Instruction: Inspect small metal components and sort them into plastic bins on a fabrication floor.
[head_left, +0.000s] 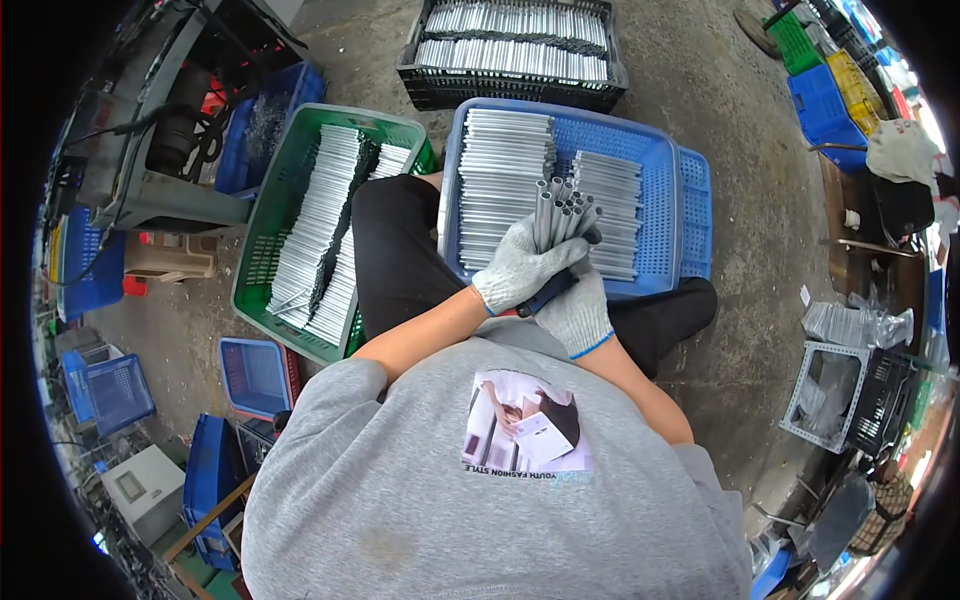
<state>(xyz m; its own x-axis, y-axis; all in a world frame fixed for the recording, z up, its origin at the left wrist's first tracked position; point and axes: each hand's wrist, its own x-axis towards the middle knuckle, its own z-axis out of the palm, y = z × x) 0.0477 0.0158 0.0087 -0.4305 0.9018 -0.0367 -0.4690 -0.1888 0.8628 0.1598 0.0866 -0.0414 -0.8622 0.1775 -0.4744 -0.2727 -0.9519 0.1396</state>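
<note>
Bundle of grey metal tubes held over the near part of a blue basket, open ends turned up. Fingers of the gloved left hand closed around the bundle. Gloved right hand close against the left one, fingers mostly hidden, so cannot tell whether wide or narrow. Between both hands, a dark object, too covered to identify.

Inside the basket, a long row of tubes along the left wall, reaching near the far rim; a shorter row to the right, narrow gap between. Bare mesh strip beside the right wall. Just past that wall, the edge of a second blue basket.

Tight on the left: left leg between the basket and a tube-filled green crate. Tight beyond the far rim too: black crate, also tube-filled. Right leg by the near right corner. Widest room to the right, across concrete floor.
</note>
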